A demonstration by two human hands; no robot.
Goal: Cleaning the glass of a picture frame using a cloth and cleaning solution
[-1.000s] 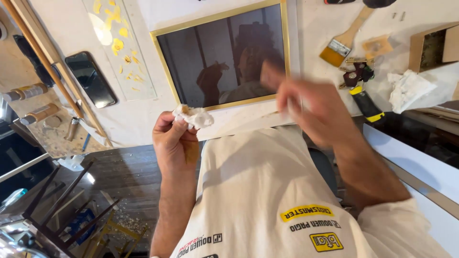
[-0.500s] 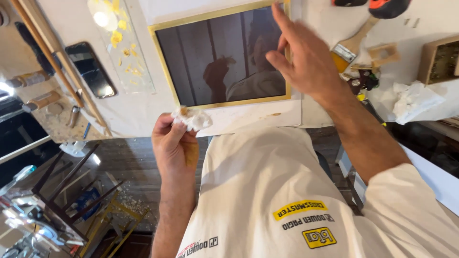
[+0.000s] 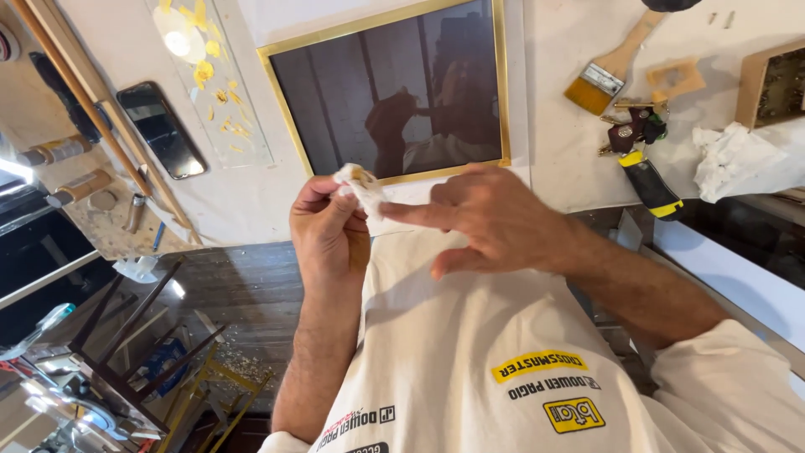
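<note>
My left hand (image 3: 327,231) is raised in front of my chest and pinches a small crumpled white cloth wad (image 3: 359,184) with a yellowish spot. My right hand (image 3: 490,218) hovers just right of it, fingers spread, index finger reaching to the wad and touching its lower edge. Behind both hands, on the white-covered bench (image 3: 251,201), lies a dark glass panel in a thin gold frame (image 3: 394,92), reflecting my hands.
A flat paintbrush (image 3: 608,74), small tools (image 3: 633,130), a yellow-and-black handled tool (image 3: 650,180), a crumpled white rag (image 3: 734,159) and a wooden box (image 3: 771,84) lie at right. A phone (image 3: 159,130), wooden dowels (image 3: 92,109) and a clear strip with gold flakes (image 3: 210,75) lie at left.
My right hand has come down from over the framed glass to the cloth wad held in my left hand. The left hand stayed about where it was.
</note>
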